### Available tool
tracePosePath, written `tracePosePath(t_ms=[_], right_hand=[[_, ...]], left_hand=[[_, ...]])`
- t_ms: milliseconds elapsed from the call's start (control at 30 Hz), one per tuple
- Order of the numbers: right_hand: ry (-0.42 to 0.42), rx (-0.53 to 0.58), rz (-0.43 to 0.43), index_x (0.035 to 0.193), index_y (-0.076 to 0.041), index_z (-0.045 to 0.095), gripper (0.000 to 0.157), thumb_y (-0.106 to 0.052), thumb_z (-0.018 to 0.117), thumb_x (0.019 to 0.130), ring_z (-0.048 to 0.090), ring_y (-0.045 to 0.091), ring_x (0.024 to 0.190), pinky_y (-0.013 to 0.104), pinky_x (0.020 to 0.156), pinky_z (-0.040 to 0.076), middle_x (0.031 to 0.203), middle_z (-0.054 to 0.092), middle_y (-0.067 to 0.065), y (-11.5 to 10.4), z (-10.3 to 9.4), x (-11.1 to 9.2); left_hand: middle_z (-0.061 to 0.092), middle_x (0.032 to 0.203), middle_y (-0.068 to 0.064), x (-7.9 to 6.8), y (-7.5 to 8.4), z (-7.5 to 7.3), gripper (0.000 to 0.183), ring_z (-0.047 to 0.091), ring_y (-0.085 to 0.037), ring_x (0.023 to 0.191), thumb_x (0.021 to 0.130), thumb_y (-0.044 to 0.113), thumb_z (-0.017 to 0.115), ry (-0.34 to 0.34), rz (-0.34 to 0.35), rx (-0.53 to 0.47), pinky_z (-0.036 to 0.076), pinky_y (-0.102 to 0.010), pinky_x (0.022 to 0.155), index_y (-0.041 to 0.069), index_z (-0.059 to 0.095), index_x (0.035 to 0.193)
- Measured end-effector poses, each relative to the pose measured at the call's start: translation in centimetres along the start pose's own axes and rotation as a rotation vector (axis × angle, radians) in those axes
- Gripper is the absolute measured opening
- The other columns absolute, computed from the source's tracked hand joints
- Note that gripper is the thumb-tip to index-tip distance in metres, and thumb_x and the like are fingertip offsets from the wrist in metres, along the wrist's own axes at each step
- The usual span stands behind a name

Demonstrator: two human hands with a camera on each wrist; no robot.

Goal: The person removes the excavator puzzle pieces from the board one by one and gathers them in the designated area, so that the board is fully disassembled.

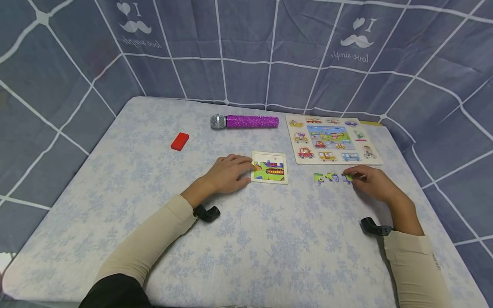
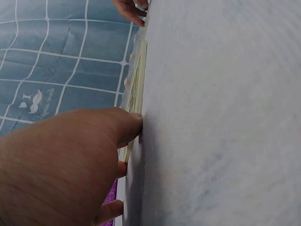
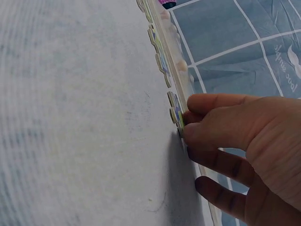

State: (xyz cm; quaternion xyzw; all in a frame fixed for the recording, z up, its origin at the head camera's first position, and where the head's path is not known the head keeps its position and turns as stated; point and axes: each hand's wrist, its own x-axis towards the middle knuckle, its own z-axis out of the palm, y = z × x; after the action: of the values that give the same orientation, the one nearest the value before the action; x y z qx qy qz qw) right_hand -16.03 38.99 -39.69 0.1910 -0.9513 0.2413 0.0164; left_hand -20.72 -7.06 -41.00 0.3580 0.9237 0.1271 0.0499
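Observation:
My left hand [image 1: 231, 173] rests at the left side of a small square puzzle tray [image 1: 269, 182], its fingertips touching the frame. Part of a colourful vehicle picture fills the tray, with bare wood at the top. In the left wrist view, the thumb [image 2: 129, 125] lies against the tray's near edge. My right hand [image 1: 371, 184] pinches a small jigsaw piece [image 3: 175, 110] at the right end of a short row, thumb and forefinger at its edge. Two more jigsaw pieces, one green [image 1: 318, 177] and one green and purple [image 1: 332, 176], lie to its left.
A wooden vehicle peg puzzle [image 1: 300, 149] lies just behind the loose pieces. A glittery purple microphone [image 1: 252, 122] lies behind the tray, and a red block [image 1: 179, 141] is at the left. Grey checked curtains [image 1: 246, 42] stand around the cloth-covered table [image 1: 269, 244].

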Motion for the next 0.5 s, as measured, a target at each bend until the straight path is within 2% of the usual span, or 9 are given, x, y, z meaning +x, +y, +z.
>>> tracePosePath(t_ms=[133,300,400,500], right_hand=[[0.021,0.001,0.01,0.124,0.006,0.065,0.031,0.009,0.065,0.092,0.062,0.042,0.102,0.052,0.08,0.05,0.122,0.062,0.026,0.0,0.0,0.2],[0.123,0.022,-0.055,0.124,0.006,0.062,0.031,0.008,0.064,0.093,0.046,0.052,0.118,0.066,0.091,0.037,0.128,0.054,0.03,-0.5,0.1,0.8],[0.151,0.042,-0.112,0.123,0.006,0.063,0.032,0.009,0.066,0.091,0.042,0.053,0.121,0.07,0.095,0.029,0.129,0.052,0.03,-1.5,0.2,1.8],[0.11,0.039,-0.153,0.124,0.004,0.064,0.032,0.006,0.067,0.092,0.043,0.049,0.12,0.067,0.094,0.031,0.129,0.054,0.028,-3.2,0.4,3.3]], left_hand=[[0.042,0.156,-0.001,0.0,-0.1,0.1,0.043,0.035,-0.031,0.142,0.104,0.04,0.055,0.002,0.003,-0.005,0.035,-0.059,0.104,0.028,0.056,0.145],[0.043,0.156,-0.001,0.0,-0.1,0.3,0.043,0.035,-0.031,0.142,0.104,0.04,0.054,0.0,0.0,0.003,0.035,-0.059,0.105,0.028,0.056,0.145],[0.042,0.156,-0.001,0.0,0.0,0.3,0.043,0.035,-0.03,0.142,0.104,0.04,0.054,0.002,-0.003,0.011,0.034,-0.058,0.105,0.028,0.055,0.146],[0.043,0.155,-0.001,-0.1,0.0,0.2,0.043,0.035,-0.03,0.142,0.104,0.039,0.054,0.014,0.002,0.009,0.035,-0.058,0.105,0.027,0.056,0.145]])
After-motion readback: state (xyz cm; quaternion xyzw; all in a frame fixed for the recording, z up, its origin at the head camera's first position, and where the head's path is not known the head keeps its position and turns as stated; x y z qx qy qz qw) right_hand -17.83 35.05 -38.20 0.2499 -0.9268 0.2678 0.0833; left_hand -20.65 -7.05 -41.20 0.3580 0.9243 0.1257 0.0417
